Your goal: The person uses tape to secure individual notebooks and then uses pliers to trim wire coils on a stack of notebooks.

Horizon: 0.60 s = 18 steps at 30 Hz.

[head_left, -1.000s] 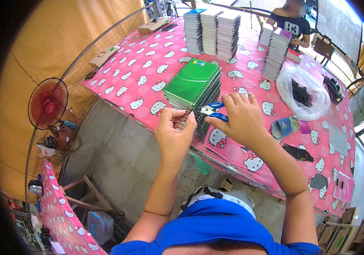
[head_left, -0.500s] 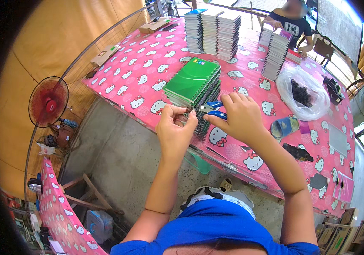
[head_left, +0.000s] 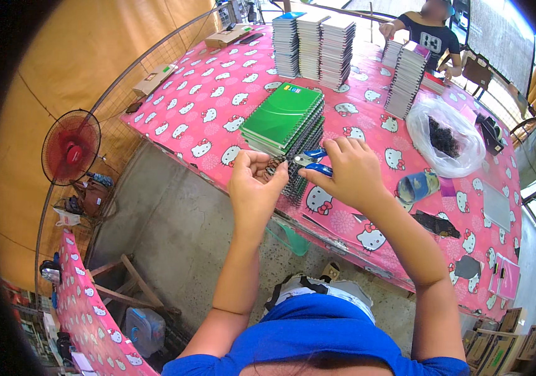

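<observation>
My right hand point(head_left: 350, 168) is closed around the blue handles of a pair of pliers point(head_left: 310, 159), whose metal jaws point left toward my left hand. My left hand point(head_left: 256, 178) is pinched on a dark wire coil point(head_left: 273, 165), mostly hidden by the fingers. Both hands are at the near corner of a stack of spiral notebooks point(head_left: 283, 116) with green covers. Black spiral bindings run down the stack's right side, and more lie below the jaws. Whether the coil in my fingers belongs to one of these notebooks, I cannot tell.
Tall notebook stacks point(head_left: 308, 50) stand at the back of the pink patterned table, with another stack point(head_left: 404, 81) farther right. A plastic bag point(head_left: 452, 156) of black pieces and a clear container point(head_left: 417, 188) are right of my hands. Behind sits a person point(head_left: 431, 41).
My left fingers have curled slightly around the coil, while the pliers stay almost in place. Across the table, the other person's hand has moved up and left.
</observation>
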Available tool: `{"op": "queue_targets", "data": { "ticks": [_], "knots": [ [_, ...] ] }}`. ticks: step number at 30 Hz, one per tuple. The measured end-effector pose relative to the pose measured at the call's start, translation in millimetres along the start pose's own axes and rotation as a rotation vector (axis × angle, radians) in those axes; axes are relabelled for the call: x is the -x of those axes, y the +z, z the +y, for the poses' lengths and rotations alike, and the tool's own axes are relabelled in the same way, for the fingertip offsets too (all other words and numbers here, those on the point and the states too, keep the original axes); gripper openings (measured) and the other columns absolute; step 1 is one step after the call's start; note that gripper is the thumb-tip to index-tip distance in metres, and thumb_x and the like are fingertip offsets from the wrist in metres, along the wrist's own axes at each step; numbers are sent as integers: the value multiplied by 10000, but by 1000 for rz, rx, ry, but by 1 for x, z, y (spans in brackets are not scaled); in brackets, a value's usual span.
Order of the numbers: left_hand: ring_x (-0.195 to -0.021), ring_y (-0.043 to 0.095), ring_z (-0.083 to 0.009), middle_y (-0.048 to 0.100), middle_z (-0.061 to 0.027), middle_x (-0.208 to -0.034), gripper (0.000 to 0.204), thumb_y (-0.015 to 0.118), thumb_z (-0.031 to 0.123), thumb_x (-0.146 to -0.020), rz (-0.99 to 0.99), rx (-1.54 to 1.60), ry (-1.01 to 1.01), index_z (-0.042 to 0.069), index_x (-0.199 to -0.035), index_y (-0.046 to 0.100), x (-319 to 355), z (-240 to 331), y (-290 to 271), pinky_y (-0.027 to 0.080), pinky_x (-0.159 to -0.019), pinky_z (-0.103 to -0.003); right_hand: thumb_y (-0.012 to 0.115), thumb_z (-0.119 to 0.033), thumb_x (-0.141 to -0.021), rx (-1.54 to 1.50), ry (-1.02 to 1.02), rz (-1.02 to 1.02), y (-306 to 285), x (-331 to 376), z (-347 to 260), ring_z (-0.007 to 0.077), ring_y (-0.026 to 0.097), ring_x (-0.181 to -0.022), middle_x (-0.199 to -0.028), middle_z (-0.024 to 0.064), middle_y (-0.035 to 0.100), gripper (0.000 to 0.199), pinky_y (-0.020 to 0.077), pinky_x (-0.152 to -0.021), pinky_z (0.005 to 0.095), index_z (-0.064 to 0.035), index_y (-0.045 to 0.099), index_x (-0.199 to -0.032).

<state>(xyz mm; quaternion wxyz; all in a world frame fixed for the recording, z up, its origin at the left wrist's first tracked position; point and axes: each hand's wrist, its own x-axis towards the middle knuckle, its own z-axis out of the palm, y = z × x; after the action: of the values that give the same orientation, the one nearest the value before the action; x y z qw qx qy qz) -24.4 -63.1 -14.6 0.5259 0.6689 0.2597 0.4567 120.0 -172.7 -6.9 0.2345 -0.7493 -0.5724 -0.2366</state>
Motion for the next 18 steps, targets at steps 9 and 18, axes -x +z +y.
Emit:
{"op": "queue_targets", "data": {
  "ticks": [9, 18],
  "knots": [
    [-634, 465, -30, 561, -2, -732, 269, 721, 58, -765, 0, 23, -92, 4, -933, 519, -2, -11, -9, 398, -556, -193, 652, -598, -733, -2, 33, -49, -4, 10, 5, 268, 611, -666, -702, 104, 601, 568, 497, -623, 356, -33, 595, -740],
    [-698, 524, -60, 586, -30, -769, 329, 755, 94, -752, -46, -102, -74, -6, -955, 517, -2, -11, -8, 438, -616, -209, 646, -604, -736, -116, 166, -329, -1, -2, -4, 271, 609, -661, -701, 104, 598, 571, 492, -636, 357, -35, 606, -758]
  ]
}}
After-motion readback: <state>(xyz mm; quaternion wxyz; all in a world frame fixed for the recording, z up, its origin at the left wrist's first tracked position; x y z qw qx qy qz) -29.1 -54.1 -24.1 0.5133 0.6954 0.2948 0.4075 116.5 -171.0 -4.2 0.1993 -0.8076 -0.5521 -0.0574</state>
